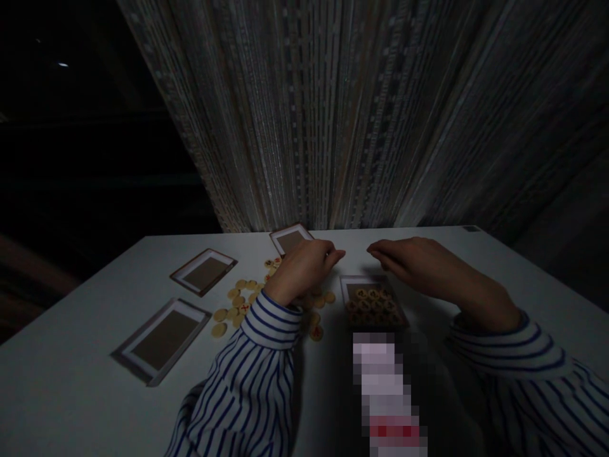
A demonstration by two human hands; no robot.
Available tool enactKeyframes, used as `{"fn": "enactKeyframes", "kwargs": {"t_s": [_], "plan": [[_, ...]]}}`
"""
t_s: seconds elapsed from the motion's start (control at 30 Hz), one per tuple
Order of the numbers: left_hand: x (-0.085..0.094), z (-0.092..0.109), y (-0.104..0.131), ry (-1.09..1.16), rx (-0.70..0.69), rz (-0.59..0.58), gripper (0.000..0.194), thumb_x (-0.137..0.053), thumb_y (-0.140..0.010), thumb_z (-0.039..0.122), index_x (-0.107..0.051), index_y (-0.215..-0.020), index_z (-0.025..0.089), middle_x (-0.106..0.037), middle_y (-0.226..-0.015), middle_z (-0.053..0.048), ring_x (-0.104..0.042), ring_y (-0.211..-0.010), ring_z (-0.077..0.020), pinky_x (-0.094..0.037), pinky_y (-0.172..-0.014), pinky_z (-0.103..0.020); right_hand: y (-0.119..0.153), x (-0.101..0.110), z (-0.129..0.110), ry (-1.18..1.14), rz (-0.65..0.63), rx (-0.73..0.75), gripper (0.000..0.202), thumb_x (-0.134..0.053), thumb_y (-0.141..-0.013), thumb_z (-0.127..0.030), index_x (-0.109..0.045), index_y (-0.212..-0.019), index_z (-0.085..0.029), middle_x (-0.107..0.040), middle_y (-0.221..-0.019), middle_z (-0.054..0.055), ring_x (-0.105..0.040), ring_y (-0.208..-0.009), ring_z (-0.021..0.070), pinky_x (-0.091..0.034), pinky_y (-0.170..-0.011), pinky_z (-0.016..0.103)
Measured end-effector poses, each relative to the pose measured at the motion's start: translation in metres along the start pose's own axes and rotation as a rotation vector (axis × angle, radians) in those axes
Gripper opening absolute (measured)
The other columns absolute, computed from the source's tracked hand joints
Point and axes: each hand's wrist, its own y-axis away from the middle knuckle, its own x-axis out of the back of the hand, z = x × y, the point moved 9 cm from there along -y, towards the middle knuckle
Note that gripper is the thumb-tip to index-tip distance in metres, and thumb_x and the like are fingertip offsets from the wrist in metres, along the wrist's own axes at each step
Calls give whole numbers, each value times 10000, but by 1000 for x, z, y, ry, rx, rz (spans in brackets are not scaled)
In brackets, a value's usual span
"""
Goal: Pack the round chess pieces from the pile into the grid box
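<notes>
My left hand [309,265] hovers over the table's middle with its fingers curled in and the thumb against them. My right hand [419,261] is level with it to the right, fingers pressed together, palm down. Whatever either hand holds, if anything, is hidden. Between and below them lies a shallow tray [349,287] with several round Chinese chess pieces [373,304] set in rows, dark characters up. Loose Chinese chess pieces [245,295], pale and some with red characters, are scattered around and under my left wrist.
Three more shallow trays with brown insides lie on the white table [85,381]: a near-left tray [164,339], a mid-left tray [205,271] and a back tray [291,238]. A string curtain [304,114] hangs behind the far edge. A dark rectangle [471,228] marks the back right corner.
</notes>
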Motion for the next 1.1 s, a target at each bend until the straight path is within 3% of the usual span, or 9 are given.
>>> {"fn": "enactKeyframes", "kwargs": {"t_s": [0.13, 0.23, 0.3, 0.47, 0.57, 0.73, 0.9, 1.0, 1.1], "plan": [[8, 0, 1, -10, 4, 54, 343, -368, -902, 356, -632, -832, 148, -668, -791, -70, -605, -733, -174, -394, -624, -260, 8, 5, -7, -114, 127, -24, 360, -348, -881, -236, -564, -1159, -161, -657, -1073, 93, -602, -945, 208, -437, -807, 336], [12, -1, 2, 12, -6, 95, 285, -384, -894, 309, -615, -839, 152, -663, -810, -62, -600, -745, -170, -393, -628, -258, 20, 4, -5, -258, 240, -122, 352, -368, -867, -249, -581, -1136, -170, -659, -1061, 87, -599, -936, 197, -447, -811, 337], [16, 0, 4, 40, -22, 121, 237, -398, -882, 272, -604, -850, 160, -659, -820, -51, -595, -755, -165, -397, -641, -257, 29, -4, 0, -332, 270, -215, 345, -379, -857, -264, -593, -1113, -177, -666, -1027, 83, -609, -874, 191, -463, -737, 314], [26, 1, 9, 89, -24, 170, 163, -447, -847, 257, -585, -832, 170, -641, -759, -19, -575, -716, -150, -397, -623, -246, 56, -30, 19, -491, 334, -447, 355, -345, -865, -311, -610, -1051, -168, -643, -657, 26, -552, -544, 154, -405, -510, 261], [28, 1, 12, 100, -1, 178, 165, -467, -837, 277, -586, -805, 168, -632, -736, -15, -569, -688, -145, -397, -607, -242, 67, -37, 30, -486, 391, -495, 375, -322, -860, -296, -599, -1061, -141, -634, -669, 44, -527, -522, 155, -379, -489, 269], [26, -4, 25, 102, 28, 212, 169, -455, -839, 253, -602, -847, 170, -646, -780, -21, -584, -738, -153, -422, -665, -257, 75, -42, 40, -442, 379, -530, 399, -299, -857, -275, -578, -1098, -123, -635, -698, 65, -526, -536, 167, -381, -500, 287], [33, -37, 60, 276, 197, 410, 239, -478, -837, 308, -597, -990, 170, -667, -865, -36, -608, -807, -156, -459, -723, -251, 78, -38, 36, -436, 405, -514, 384, -303, -845, -239, -582, -1074, -111, -651, -801, 106, -564, -628, 185, -422, -552, 310], [28, -66, 86, 364, 356, 532, 291, -471, -840, 344, -588, -1037, 164, -672, -851, -41, -621, -782, -157, -473, -691, -247, 77, -34, 28, -418, 494, -420, 336, -326, -847, -231, -583, -1039, -130, -649, -885, 121, -585, -737, 198, -456, -631, 332], [19, -84, 106, 367, 407, 614, 287, -464, -844, 368, -614, -973, 161, -671, -825, -38, -619, -767, -156, -480, -710, -261, 77, -31, 18, -399, 595, -299, 286, -366, -852, -244, -574, -1027, -157, -645, -876, 106, -590, -798, 208, -473, -689, 364]]}}
